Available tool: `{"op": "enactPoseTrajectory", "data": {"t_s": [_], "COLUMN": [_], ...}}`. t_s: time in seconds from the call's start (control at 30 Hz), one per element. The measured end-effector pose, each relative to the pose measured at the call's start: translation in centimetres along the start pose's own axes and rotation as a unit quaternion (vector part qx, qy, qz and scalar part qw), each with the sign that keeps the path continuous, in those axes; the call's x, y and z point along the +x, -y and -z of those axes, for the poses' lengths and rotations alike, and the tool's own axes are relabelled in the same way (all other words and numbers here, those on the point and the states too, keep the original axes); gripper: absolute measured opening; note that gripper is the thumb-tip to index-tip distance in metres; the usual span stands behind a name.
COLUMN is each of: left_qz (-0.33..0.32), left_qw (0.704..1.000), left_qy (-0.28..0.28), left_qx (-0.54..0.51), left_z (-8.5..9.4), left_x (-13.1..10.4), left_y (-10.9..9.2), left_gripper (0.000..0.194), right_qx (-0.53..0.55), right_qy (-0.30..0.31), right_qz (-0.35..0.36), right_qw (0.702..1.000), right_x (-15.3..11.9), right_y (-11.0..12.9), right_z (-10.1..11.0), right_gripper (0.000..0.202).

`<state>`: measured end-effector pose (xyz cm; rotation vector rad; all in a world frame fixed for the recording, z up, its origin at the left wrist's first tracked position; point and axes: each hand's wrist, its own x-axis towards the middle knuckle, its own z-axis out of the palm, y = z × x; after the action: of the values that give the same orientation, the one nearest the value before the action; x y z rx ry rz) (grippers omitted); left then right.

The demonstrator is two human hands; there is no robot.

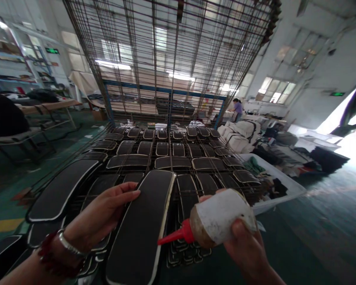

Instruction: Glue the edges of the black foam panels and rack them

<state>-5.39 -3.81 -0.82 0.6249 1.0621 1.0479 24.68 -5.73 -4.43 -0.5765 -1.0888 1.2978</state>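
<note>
My left hand pinches the left edge of a long black padded panel with rounded ends and a pale line along its rim. Some of its fingers are hidden behind the panel. In my right hand is a glue bottle with a whitish label and brownish contents. It is tipped to the left, and the end of its red nozzle meets the panel's right edge. A larger curved black panel lies to the left of my left hand.
Rows of similar black panels rest on a wire rack, whose raised wire grids slope overhead. On the right stands a white bin of scraps beside white bundles. A person in purple is farther back. A table stands left.
</note>
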Motion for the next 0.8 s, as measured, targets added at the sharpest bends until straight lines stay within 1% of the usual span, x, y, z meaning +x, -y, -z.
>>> {"op": "enactPoseTrajectory", "data": {"t_s": [0.13,0.3,0.5,0.63,0.7,0.8], "left_qz": [-0.023,-0.058,-0.063,-0.065,-0.067,-0.073], "left_qw": [0.998,0.985,0.970,0.946,0.935,0.928], "left_qy": [-0.051,-0.145,-0.185,-0.220,-0.231,-0.238], "left_qx": [-0.021,-0.073,-0.144,-0.229,-0.261,-0.277], "left_z": [0.5,0.4,0.3,0.0,-0.5,-1.4], "left_x": [0.4,0.5,0.6,1.2,1.4,1.6], "left_y": [0.1,0.1,0.3,0.6,0.7,0.7], "left_gripper": [0.019,0.019,0.022,0.026,0.027,0.027], "right_qx": [-0.010,-0.002,0.016,0.026,0.022,0.016], "right_qy": [0.017,0.029,0.001,-0.037,-0.050,-0.067], "right_qz": [0.005,0.027,0.049,0.091,0.114,0.137], "right_qw": [1.000,0.999,0.999,0.995,0.992,0.988], "right_x": [-0.3,-0.5,-0.3,-0.3,-0.2,-0.3], "right_y": [-0.3,-0.7,-1.2,-1.8,-2.0,-1.9], "right_z": [0.3,1.1,2.2,3.0,3.0,1.8], "right_gripper": [0.054,0.056,0.056,0.058,0.058,0.056]}}
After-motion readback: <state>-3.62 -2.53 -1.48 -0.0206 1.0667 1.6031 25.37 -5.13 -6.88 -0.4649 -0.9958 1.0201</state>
